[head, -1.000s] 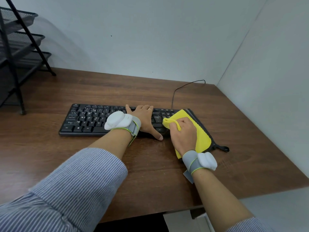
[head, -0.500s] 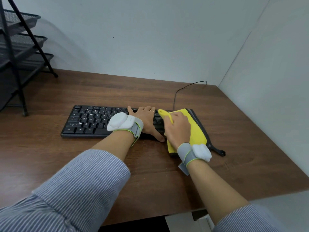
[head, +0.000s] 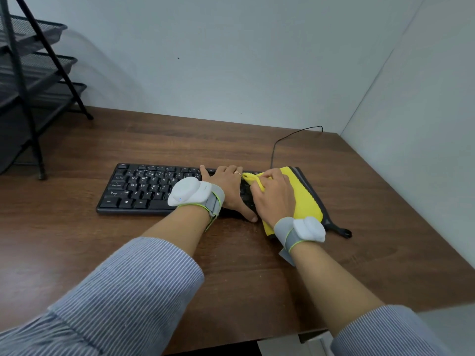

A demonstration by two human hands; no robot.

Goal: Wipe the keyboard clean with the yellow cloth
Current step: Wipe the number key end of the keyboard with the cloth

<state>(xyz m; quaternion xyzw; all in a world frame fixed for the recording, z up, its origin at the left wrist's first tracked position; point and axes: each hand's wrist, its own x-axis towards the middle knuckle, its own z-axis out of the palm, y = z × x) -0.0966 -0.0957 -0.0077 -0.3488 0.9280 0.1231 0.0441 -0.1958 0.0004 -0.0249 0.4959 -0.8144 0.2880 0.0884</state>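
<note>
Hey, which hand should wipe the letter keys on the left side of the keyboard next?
The right hand, probably: it grips the yellow cloth on the right end of the keyboard. The left hand lies flat on the middle keys, holding no cloth, and would need to move aside.

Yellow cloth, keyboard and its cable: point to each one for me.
yellow cloth [head: 305,199], head view, its exposed right half.
keyboard [head: 138,187], head view, the uncovered keys on its left.
cable [head: 272,155], head view, the run just behind the keyboard.
</note>
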